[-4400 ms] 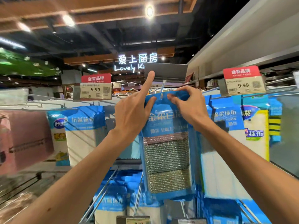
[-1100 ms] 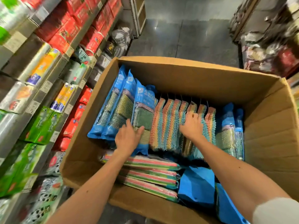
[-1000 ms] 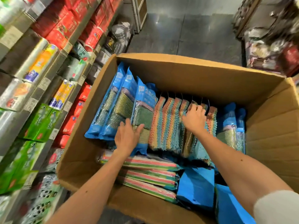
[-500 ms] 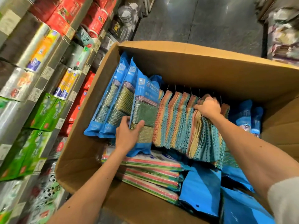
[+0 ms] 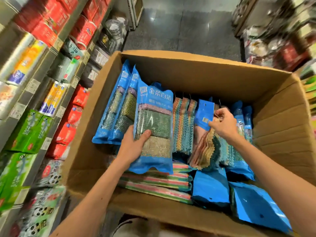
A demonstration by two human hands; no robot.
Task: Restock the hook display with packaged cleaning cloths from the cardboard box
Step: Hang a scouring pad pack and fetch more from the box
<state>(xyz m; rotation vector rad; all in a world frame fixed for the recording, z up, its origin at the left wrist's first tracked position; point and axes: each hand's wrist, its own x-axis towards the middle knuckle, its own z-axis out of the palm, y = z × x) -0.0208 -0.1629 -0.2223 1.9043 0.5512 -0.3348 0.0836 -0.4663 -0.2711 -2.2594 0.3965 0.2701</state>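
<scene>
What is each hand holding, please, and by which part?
Left hand grips the blue plastic pack of scouring cloths by its left edge; right hand pinches the striped zigzag-edged cloth bundle near its blue header card.

My 2 arms reach up from the bottom edge, left hand [image 5: 135, 145] gripping a blue pack [image 5: 154, 117], right hand [image 5: 222, 125] pinching a cloth bundle [image 5: 205, 147].

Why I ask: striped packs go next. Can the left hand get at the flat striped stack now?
Probably not yet: the left hand grips a blue scourer pack that overhangs the striped stack. Freed, its way looks open.
</scene>
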